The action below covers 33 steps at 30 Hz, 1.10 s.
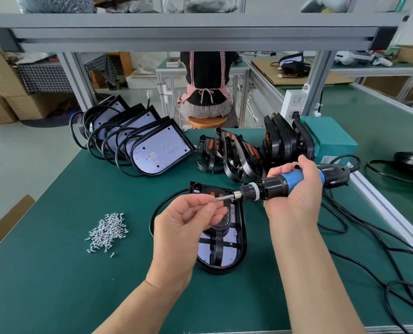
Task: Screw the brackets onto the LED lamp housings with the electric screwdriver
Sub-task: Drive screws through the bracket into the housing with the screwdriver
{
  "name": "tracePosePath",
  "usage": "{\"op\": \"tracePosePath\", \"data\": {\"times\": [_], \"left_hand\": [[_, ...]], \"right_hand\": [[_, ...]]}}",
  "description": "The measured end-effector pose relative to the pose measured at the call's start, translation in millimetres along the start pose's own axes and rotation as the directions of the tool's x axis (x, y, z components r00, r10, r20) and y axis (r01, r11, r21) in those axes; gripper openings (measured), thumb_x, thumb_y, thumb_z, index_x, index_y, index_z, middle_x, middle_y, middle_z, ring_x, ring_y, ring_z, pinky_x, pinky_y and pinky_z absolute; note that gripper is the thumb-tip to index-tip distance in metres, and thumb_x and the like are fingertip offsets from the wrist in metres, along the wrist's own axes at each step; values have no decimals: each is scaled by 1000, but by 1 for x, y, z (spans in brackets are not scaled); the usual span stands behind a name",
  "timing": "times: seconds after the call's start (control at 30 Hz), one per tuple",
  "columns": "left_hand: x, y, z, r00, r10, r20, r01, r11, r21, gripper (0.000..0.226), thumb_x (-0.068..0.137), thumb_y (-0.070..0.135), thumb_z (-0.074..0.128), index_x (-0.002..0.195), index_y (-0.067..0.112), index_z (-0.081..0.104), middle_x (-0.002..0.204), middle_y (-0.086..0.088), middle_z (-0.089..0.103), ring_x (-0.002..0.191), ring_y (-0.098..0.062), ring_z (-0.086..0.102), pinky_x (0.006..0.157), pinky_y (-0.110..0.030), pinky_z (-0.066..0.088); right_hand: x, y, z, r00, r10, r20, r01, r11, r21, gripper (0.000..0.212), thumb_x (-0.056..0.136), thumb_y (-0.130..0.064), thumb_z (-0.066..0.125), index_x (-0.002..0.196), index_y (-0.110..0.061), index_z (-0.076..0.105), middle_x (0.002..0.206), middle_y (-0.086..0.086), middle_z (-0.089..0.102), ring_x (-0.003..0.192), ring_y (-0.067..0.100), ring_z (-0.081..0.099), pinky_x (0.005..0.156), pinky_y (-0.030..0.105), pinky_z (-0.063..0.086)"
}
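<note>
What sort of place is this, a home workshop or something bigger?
Most likely a small factory assembly line: LED lamp housings wait in a row on the green workbench, a pile of screws lies ready, and another worker sits at the next bench.

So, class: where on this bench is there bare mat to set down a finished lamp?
Free: the mat in front of the screw pile, and the strip between that pile and the stacked housings. Crowded: the back row of brackets and the cables at right.

This is a factory assembly workshop. A green-matted workbench (56, 273) under aluminium framing (193, 32) holds rows of lamp housings (162, 150). Cardboard boxes (5, 92) stack at left, and another worker (206, 85) sits upper centre.
</note>
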State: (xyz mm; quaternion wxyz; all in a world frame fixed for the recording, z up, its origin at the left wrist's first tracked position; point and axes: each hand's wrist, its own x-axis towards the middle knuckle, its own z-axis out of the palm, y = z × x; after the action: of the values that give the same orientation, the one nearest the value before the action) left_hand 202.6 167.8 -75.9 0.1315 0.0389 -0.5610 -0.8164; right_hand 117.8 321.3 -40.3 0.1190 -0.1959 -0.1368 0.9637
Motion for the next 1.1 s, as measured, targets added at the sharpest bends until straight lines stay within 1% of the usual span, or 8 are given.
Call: {"op": "tracePosePath", "data": {"times": [0.17,0.37,0.53,0.73,0.8,0.97,1.03,1.1], "left_hand": [[0,0,4,999,-43,18,44,998,-51,9,91,-4,62,98,0,67,93,-16,78,91,-28,76,76,-20,58],[-1,1,3,999,-36,-2,36,997,-69,9,89,-2,63,95,1,68,92,-19,77,90,-28,76,74,-20,58],[-1,-1,2,1000,-6,-11,6,999,-35,7,89,-2,64,93,1,69,89,-18,77,88,-28,77,73,-20,58],[-2,-5,1,999,35,-31,-35,999,-27,15,86,1,68,84,13,76,89,-17,77,88,-28,77,74,-19,58],[-2,-7,1,999,46,-27,-46,999,-15,17,86,2,68,84,16,78,89,-15,78,89,-27,77,75,-19,58],[-2,-9,0,999,44,-27,-44,999,-9,11,79,15,71,86,19,79,89,-14,78,89,-26,77,75,-19,58],[-1,-9,0,998,53,-25,-53,999,-5,11,80,14,71,86,20,79,89,-14,78,89,-27,77,75,-19,58],[0,-10,1,996,84,-26,-84,996,17,17,85,6,69,85,20,78,89,-13,78,88,-26,77,75,-19,58]], "right_hand": [[-1,1,-1,999,-15,32,16,1000,-14,19,90,-10,70,97,-12,53,61,-2,54,48,11,54,55,24,51],[0,1,-3,999,-34,20,34,999,-18,19,90,-10,71,97,-12,53,61,-2,54,49,11,54,55,24,52],[1,2,-4,1000,-30,5,30,999,-14,21,89,-10,72,98,-12,54,62,-2,54,49,11,55,55,24,53],[3,4,-6,1000,-29,10,30,999,-14,19,91,-10,71,97,-11,53,62,-1,53,49,11,52,55,24,52],[4,5,-8,999,-30,10,30,999,-16,18,91,-10,70,97,-11,53,62,-1,53,49,11,52,55,24,52],[5,7,-10,1000,-7,-7,7,1000,-13,18,91,-11,70,89,-12,52,59,-3,53,47,10,52,52,23,51],[5,7,-11,1000,17,-24,-17,1000,-2,19,91,-11,71,86,-12,52,59,-3,53,48,11,52,52,22,51],[5,9,-11,998,40,-39,-39,999,12,19,91,-11,71,85,-13,53,61,-3,54,50,11,54,54,23,52]]}}
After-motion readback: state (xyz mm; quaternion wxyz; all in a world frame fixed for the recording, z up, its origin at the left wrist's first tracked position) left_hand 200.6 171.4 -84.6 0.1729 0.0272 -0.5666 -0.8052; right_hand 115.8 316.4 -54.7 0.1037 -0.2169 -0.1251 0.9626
